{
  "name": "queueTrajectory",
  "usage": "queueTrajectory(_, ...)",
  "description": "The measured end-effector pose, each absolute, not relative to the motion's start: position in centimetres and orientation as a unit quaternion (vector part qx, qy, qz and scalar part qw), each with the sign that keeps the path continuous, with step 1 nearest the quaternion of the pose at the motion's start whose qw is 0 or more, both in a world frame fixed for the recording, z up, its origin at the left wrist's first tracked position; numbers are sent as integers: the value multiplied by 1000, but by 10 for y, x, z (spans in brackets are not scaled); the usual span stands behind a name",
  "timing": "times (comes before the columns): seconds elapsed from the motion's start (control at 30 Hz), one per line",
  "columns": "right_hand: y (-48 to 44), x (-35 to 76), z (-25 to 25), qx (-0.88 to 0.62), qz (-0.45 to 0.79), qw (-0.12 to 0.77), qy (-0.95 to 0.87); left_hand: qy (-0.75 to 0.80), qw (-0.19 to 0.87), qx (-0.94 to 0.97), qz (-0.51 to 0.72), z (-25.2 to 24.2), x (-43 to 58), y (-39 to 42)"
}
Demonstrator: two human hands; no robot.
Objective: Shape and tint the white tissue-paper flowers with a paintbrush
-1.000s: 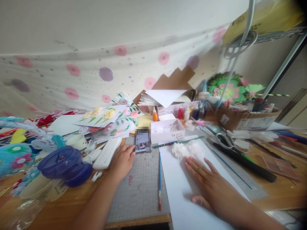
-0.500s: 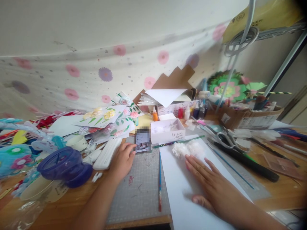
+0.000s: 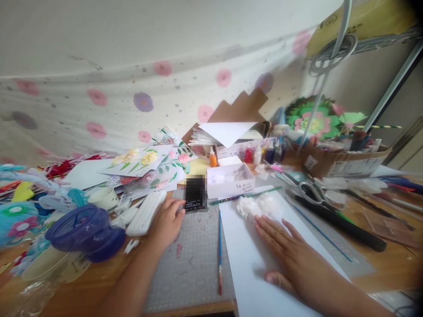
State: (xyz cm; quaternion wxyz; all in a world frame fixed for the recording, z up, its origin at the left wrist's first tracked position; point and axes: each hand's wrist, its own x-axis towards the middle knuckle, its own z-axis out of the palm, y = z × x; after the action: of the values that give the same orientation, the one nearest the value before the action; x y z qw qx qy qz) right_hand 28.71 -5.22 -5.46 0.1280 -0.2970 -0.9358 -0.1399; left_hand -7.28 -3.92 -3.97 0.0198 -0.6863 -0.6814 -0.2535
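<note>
My left hand [image 3: 167,220] rests on the grey cutting mat [image 3: 191,277], its fingers loosely bent and empty, the tips beside the lower left edge of a phone [image 3: 194,196]. The phone's screen is mostly dark, with lines of small text near the bottom. My right hand [image 3: 284,246] lies flat, fingers stretched, on a white paper sheet [image 3: 241,281]. Its fingertips are at the near edge of white crumpled-paper flowers [image 3: 249,206]; whether they touch, I cannot tell. Between my hands a blue-handled paintbrush [image 3: 220,246] lies on the mat along the paper's edge.
Behind the paper stands a white box [image 3: 229,182] with paper bits inside. Scissors [image 3: 312,193] and a thin blue brush [image 3: 319,229] lie to the right. A purple pot [image 3: 84,233] and a white case [image 3: 145,215] are at left. Paint bottles [image 3: 257,155] line the back.
The phone screen has gone from a bright page with pictures to a mostly dark one. The view has shifted slightly; both hands stay in about the same places.
</note>
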Motion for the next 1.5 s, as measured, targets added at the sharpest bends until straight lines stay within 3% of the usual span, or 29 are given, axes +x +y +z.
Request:
queueTrajectory(0.3,-54,289,-58,-309,-103,152,-933,-684,16,-685,-250,-39,-71,-38)
queueTrajectory(0.57,-51,288,-57,-327,-37,108,-938,-690,13,-679,-249,-38,-70,-39)
queueTrajectory(1.0,-54,289,-54,-304,-87,128,-940,-687,18,-683,-249,-37,-71,-39)
queueTrajectory(1.2,-54,287,-53,-312,-51,116,-942,-670,39,-701,-243,-32,-61,-44)
queueTrajectory(1.5,-54,287,-51,-311,-55,113,-942,-649,105,-738,-155,-26,-28,-43)
